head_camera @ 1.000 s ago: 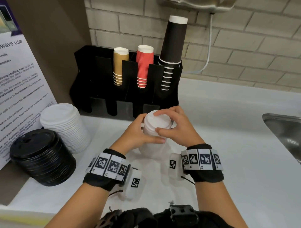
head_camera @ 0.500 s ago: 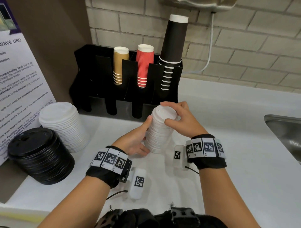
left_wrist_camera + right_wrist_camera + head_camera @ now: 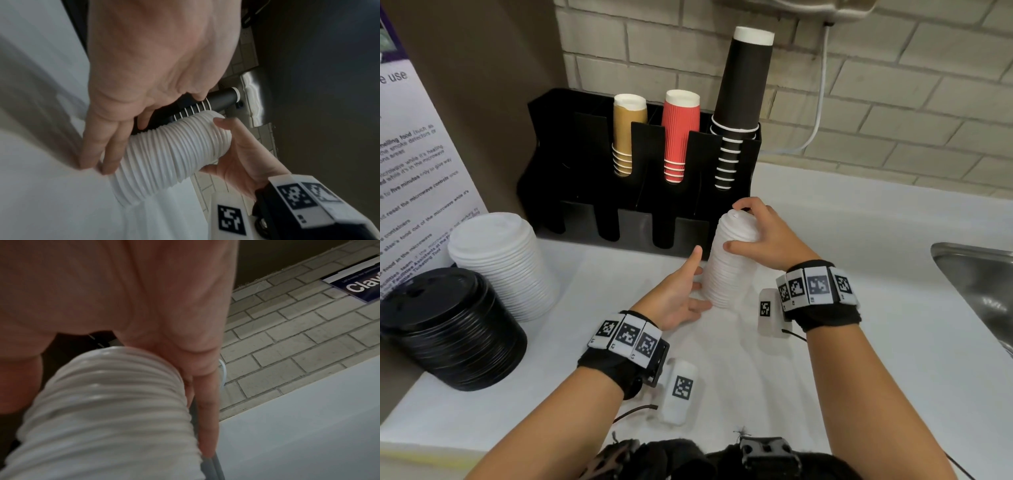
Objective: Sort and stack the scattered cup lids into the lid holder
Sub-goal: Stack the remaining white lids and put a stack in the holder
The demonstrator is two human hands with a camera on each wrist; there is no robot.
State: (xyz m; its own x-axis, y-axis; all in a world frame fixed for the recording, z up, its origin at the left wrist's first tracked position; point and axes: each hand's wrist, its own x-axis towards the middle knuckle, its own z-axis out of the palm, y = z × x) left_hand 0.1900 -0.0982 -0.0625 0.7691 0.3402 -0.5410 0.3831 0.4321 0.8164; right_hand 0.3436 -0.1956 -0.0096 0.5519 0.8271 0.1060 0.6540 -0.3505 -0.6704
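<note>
A tall stack of small white lids [image 3: 729,260] is held upright near the middle of the counter [image 3: 893,308], just in front of the black holder [image 3: 640,219] at the back edge. The top of the stack is gripped by the right hand [image 3: 767,236], fingers and thumb curled round it. The left hand [image 3: 678,294] is laid flat against the stack's lower side, fingers straight. A wider white lid stack [image 3: 500,260] and a black lid stack [image 3: 448,325] are seen at the left edge.

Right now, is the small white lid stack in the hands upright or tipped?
Tipped. The small white lid stack leans, top toward the cup holder; right hand grips its top, left hand rests open at its base.
</note>
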